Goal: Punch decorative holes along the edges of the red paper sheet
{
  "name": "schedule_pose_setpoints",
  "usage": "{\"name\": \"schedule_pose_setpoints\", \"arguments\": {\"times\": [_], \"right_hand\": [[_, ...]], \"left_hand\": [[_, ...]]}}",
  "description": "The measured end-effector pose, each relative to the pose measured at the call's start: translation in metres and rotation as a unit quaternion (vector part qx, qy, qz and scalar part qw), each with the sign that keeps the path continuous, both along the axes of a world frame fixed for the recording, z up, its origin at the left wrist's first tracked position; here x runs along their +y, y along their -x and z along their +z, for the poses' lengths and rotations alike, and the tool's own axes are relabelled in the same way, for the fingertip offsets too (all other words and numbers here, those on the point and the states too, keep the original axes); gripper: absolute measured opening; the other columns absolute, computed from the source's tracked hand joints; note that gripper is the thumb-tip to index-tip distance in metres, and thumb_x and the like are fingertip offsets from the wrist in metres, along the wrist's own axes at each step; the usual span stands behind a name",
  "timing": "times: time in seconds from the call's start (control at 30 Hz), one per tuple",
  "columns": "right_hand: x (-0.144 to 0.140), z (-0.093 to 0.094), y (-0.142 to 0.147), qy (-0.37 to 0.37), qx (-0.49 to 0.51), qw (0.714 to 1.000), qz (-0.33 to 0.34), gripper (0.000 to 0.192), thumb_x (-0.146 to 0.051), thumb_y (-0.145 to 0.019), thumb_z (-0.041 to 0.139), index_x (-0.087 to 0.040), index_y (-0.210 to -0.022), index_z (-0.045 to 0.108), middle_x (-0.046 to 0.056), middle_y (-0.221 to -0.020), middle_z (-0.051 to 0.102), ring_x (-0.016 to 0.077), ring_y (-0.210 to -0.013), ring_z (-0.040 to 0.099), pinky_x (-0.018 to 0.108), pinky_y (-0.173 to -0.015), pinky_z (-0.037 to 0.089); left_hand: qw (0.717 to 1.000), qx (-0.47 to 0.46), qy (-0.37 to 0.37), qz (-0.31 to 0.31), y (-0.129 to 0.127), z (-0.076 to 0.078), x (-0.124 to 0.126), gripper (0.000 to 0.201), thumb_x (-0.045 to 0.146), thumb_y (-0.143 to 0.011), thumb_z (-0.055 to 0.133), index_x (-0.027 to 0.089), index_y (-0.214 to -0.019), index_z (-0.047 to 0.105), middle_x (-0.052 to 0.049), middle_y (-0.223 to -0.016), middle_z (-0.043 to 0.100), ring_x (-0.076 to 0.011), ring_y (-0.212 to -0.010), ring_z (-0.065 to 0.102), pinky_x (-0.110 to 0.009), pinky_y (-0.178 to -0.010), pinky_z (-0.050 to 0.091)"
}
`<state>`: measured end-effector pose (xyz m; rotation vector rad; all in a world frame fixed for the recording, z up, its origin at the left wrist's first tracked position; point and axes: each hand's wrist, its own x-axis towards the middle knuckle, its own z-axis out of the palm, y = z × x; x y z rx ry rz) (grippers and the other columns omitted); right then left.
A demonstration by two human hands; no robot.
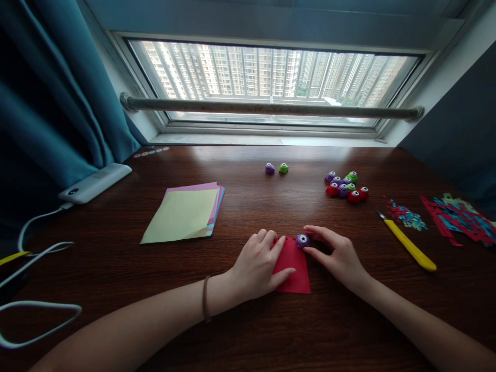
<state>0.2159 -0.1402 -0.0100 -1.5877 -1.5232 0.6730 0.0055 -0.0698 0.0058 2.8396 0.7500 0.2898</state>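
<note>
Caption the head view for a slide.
Both hands press a purple punch onto red paper on a desk.

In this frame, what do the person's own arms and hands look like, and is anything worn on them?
Both forearms are bare, with no sleeves in view. The left hand and right hand wear no gloves, and no rings are discernible. The only item worn is a thin brown band around the left wrist. Nails look short and unpainted.

High-rise home, curtain, window, desk
</note>
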Motion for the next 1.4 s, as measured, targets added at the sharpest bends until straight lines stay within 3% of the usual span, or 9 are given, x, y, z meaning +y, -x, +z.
{"name": "schedule_pose_setpoints", "arguments": {"times": [0.1,0.3,0.5,0.8,0.97,1.13,1.23,1.4], "right_hand": [[0.006,0.005,-0.003,0.002,0.034,0.999,-0.012,0.036,-0.033,-0.078,0.061,-0.023,-0.113,0.056,0.004,-0.114,0.060,0.0208,-0.102,0.057,0.038,-0.092,0.047],[0.035,0.008,-0.015,-0.039,-0.062,0.997,-0.026,0.042,-0.038,-0.081,0.052,-0.017,-0.118,0.052,0.009,-0.128,0.050,0.0238,-0.127,0.032,0.046,-0.107,0.025],[0.053,0.003,-0.013,-0.075,-0.091,0.991,-0.060,0.040,-0.034,-0.088,0.036,-0.011,-0.118,0.050,0.012,-0.127,0.050,0.0215,-0.125,0.035,0.042,-0.106,0.027],[0.088,0.004,0.013,-0.076,-0.197,0.972,-0.107,0.037,-0.019,-0.088,0.033,-0.006,-0.117,0.050,0.013,-0.121,0.053,0.0238,-0.124,0.032,0.039,-0.104,0.030],[0.090,0.003,0.029,-0.052,-0.265,0.956,-0.116,0.039,-0.014,-0.087,0.033,-0.005,-0.123,0.045,0.012,-0.125,0.050,0.0276,-0.126,0.027,0.045,-0.105,0.024],[0.085,0.001,0.035,-0.036,-0.314,0.940,-0.129,0.040,-0.010,-0.085,0.032,-0.006,-0.123,0.046,0.014,-0.125,0.050,0.0313,-0.127,0.025,0.051,-0.105,0.019],[0.084,0.004,0.037,-0.037,-0.345,0.929,-0.132,0.040,-0.010,-0.086,0.031,-0.008,-0.122,0.047,0.012,-0.125,0.050,0.0313,-0.126,0.027,0.051,-0.104,0.019],[0.083,0.005,0.038,-0.046,-0.284,0.950,-0.124,0.039,-0.010,-0.085,0.033,-0.009,-0.120,0.050,0.016,-0.123,0.052,0.0334,-0.125,0.029,0.054,-0.103,0.017]], "left_hand": [[0.999,-0.046,-0.016,-0.012,0.001,0.002,0.001,0.060,0.052,-0.085,0.044,0.009,-0.128,0.042,-0.015,-0.116,0.050,-0.0299,-0.102,0.045,-0.045,-0.089,0.038],[0.992,-0.067,0.008,-0.110,-0.007,0.015,0.002,0.064,0.042,-0.090,0.042,0.009,-0.139,0.017,-0.011,-0.141,0.033,-0.0250,-0.131,0.022,-0.042,-0.108,0.016],[0.985,-0.012,0.026,-0.171,-0.020,0.017,0.006,0.065,0.049,-0.091,0.035,0.012,-0.141,0.013,-0.009,-0.144,0.028,-0.0210,-0.136,0.009,-0.046,-0.110,-0.003],[0.987,-0.011,0.040,-0.153,-0.022,0.002,0.013,0.082,0.057,-0.088,0.034,0.013,-0.141,-0.011,-0.013,-0.145,0.022,-0.0259,-0.136,-0.001,-0.058,-0.098,-0.021],[0.991,-0.018,0.039,-0.127,-0.022,-0.003,0.013,0.087,0.056,-0.089,0.033,0.009,-0.136,-0.023,-0.020,-0.145,0.016,-0.0272,-0.136,0.000,-0.059,-0.096,-0.022],[0.989,-0.022,0.058,-0.131,-0.022,-0.008,0.014,0.091,0.057,-0.087,0.038,0.010,-0.136,-0.023,-0.016,-0.138,0.038,-0.0285,-0.136,-0.002,-0.061,-0.095,-0.023],[0.989,-0.023,0.063,-0.133,-0.021,-0.010,0.014,0.092,0.057,-0.086,0.038,0.011,-0.136,-0.024,-0.015,-0.138,0.037,-0.0286,-0.136,0.002,-0.060,-0.096,-0.021],[0.989,-0.024,0.053,-0.134,-0.020,-0.010,0.012,0.092,0.056,-0.086,0.039,0.010,-0.137,-0.022,-0.017,-0.137,0.038,-0.0292,-0.136,0.003,-0.062,-0.098,-0.016]]}}
